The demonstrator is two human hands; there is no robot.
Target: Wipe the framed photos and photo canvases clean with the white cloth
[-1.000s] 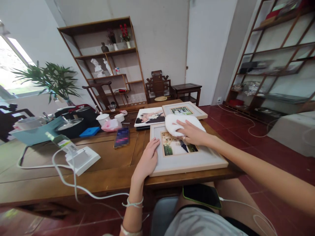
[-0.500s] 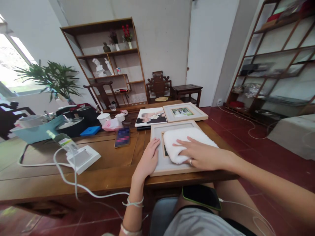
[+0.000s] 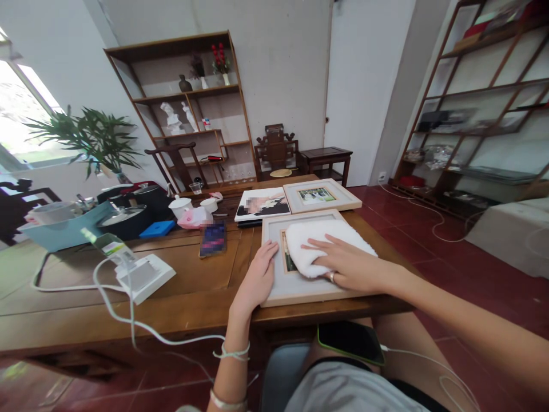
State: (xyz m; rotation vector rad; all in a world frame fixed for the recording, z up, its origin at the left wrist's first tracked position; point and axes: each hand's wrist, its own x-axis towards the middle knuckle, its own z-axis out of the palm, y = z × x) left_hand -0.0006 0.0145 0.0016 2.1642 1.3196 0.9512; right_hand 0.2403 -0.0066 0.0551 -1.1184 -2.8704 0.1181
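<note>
A light wooden picture frame [image 3: 300,298] with a small photo in a pale mat lies flat near the table's front edge. My left hand [image 3: 258,274] grips its left side, fingers along the rim. On the frame's face rests a folded, fluffy white cloth [image 3: 302,240] that covers most of the photo. My right hand [image 3: 343,263] presses this cloth down with spread fingers, a fold of it caught between them. Just behind lie a second framed photo [image 3: 343,201] and a white-bordered picture print [image 3: 246,213], stacked on something dark.
Left on the wooden table [image 3: 193,315] are a white box [image 3: 150,277] with cables, a patterned dark phone-like item [image 3: 213,239], a blue box [image 3: 158,229], cups and a light-blue bin [image 3: 51,234]. A green-edged phone [image 3: 351,342], plugged into a cable, lies on my lap.
The cloth and my right hand have shifted slightly up and left on the frame, and a bit more of the photo's left part shows. My left hand stays put.
</note>
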